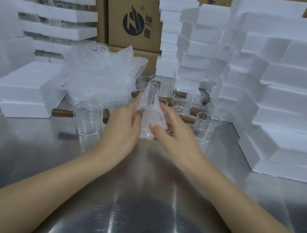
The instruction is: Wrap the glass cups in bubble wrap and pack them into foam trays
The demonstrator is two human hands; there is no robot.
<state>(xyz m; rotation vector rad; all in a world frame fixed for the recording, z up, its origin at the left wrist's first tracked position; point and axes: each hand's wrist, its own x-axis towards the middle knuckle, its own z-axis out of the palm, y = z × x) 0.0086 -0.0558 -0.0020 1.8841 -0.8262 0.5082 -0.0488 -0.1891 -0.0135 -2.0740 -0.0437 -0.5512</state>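
Foam trays (297, 110) right of cups (183, 100)

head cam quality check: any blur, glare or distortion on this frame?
Head view: motion blur smears the bubble-wrapped bundle held between the left hand and right hand, and the foam stacks at left; overhead light streaks glare down the steel table; wide-angle bowing tilts the foam stacks at right; the clear glass cups read faintly against the steel.

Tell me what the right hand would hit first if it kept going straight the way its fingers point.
The right hand points up and left into the bubble-wrapped cup it already holds, so that comes first, with the left hand just beyond. Depth past them is unclear.
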